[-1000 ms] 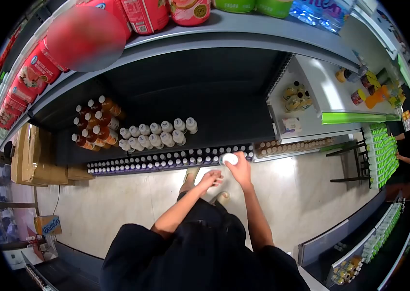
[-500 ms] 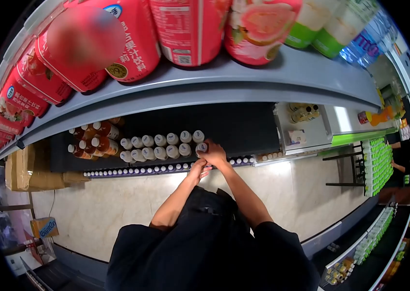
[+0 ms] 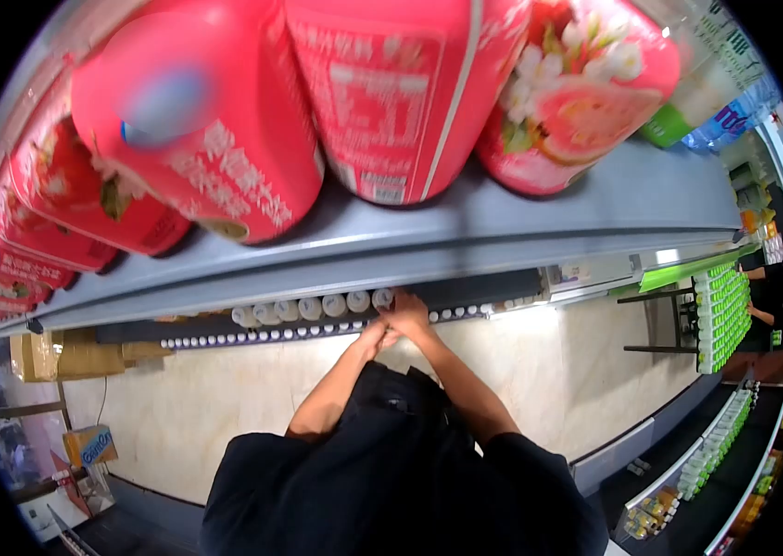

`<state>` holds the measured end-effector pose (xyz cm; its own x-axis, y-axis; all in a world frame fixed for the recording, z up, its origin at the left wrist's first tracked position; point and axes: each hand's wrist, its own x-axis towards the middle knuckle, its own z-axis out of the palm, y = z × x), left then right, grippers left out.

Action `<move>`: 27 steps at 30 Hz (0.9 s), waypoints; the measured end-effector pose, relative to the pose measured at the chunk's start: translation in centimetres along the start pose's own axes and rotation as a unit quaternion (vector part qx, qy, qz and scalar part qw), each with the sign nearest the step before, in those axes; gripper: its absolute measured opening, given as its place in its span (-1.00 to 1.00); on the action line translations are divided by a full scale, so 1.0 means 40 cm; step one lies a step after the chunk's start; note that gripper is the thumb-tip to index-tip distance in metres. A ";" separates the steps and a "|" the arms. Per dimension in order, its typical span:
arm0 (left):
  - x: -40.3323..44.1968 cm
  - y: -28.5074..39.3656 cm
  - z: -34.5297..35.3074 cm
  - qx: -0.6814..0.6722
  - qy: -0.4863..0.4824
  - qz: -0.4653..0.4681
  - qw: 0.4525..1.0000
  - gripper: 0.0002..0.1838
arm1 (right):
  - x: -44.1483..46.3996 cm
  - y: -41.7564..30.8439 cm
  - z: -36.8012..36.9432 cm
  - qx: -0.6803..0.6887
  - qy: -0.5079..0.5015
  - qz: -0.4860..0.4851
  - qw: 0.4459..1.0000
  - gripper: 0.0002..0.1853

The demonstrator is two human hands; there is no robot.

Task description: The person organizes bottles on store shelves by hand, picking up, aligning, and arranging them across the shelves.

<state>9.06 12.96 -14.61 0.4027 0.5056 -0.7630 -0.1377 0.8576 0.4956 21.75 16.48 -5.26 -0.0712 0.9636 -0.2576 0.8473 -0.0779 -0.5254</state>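
Note:
A row of white-capped bottles [image 3: 334,306] stands on the dark lower shelf, partly hidden by the grey shelf above. My right hand [image 3: 405,314] is closed around the bottle [image 3: 383,297] at the right end of that row. Just below and to the left, my left hand [image 3: 374,340] has its fingers bent together against my right hand. What the left fingers hold, if anything, is hidden. Along the shelf's front edge, beside both hands, runs a line of small white caps [image 3: 266,337].
Large pink juice bottles [image 3: 401,102] crowd the grey upper shelf [image 3: 540,218] above my hands. Cardboard boxes [image 3: 44,358] stand at left. A rack of green-labelled bottles [image 3: 723,315] is at right, with another person's arm [image 3: 760,315] beside it. Pale floor [image 3: 540,389] lies below.
My view has come closer to the upper shelf, which now covers the back row of white-capped bottles and the orange bottles. My right hand stays at the row's right end, the left beside it.

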 end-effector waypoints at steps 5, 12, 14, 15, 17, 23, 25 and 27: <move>0.022 -0.008 0.020 0.073 0.061 0.068 0.993 -0.47 | 0.020 0.025 0.028 0.017 -0.049 0.009 0.999 -0.33; 0.096 -0.088 -0.032 0.210 0.058 0.163 0.962 -0.61 | -0.044 0.086 0.027 0.102 -0.046 -0.001 0.994 -0.24; 0.088 -0.096 -0.057 0.273 0.051 0.131 0.952 -0.63 | -0.076 0.137 0.059 0.165 0.006 -0.026 0.986 -0.22; 0.030 -0.086 -0.038 0.294 0.057 0.126 0.946 -0.64 | -0.096 0.177 0.083 0.212 0.032 -0.048 0.975 -0.21; 0.046 -0.145 -0.096 0.376 0.071 0.091 0.919 -0.55 | -0.148 0.254 0.115 0.250 0.060 -0.040 0.965 -0.22; -0.152 -0.312 -0.148 0.387 0.300 0.013 0.872 -0.26 | -0.256 0.788 0.380 0.210 -0.075 0.054 0.973 -0.41; -0.188 -0.415 -0.193 0.360 0.334 0.002 0.871 -0.19 | -0.347 0.839 0.356 0.196 -0.075 0.218 0.953 -0.47; -0.224 -0.544 -0.228 0.359 0.374 -0.002 0.855 -0.25 | -0.448 0.840 0.294 0.173 -0.155 0.281 0.931 -0.50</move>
<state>0.20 -9.38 -22.34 -0.3260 0.6514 -0.6851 0.5613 0.7165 0.4142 45.30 -6.41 -27.81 0.1390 0.6295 -0.7645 0.5805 -0.6773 -0.4521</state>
